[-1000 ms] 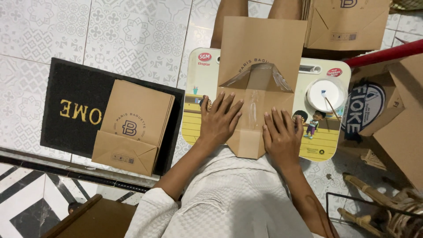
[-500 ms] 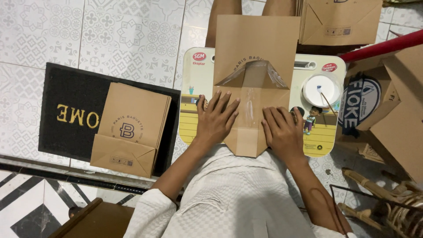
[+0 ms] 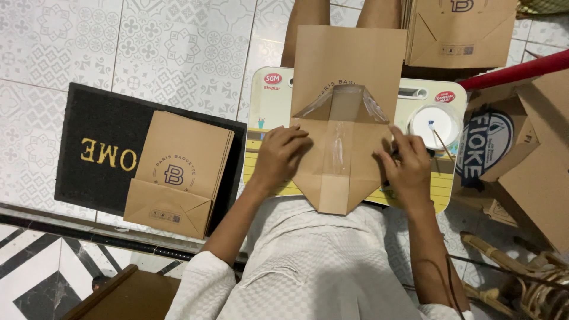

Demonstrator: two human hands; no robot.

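The person's legs are cut off at the top edge of the frame, and the stack of brown bags (image 3: 459, 32) at the upper right is cropped too, so its count cannot be made out. In the centre, one unfinished brown paper bag (image 3: 341, 118) lies flat on a small white and yellow tabletop (image 3: 267, 106), its bottom flaps folded open into a pointed shape toward the person. The left hand (image 3: 278, 157) lies flat on the bag's left edge, fingers loosely curled, pressing rather than gripping. The right hand (image 3: 406, 166) rests at the bag's right edge; whether it pinches anything cannot be told. One round white dish (image 3: 435, 124) with a thin stick sits right of the bag. At the left, finished bags (image 3: 181, 172) with a round dark logo lie piled on a black doormat (image 3: 89, 154) with yellow letters. Brown cartons (image 3: 527, 154) fill the right side.
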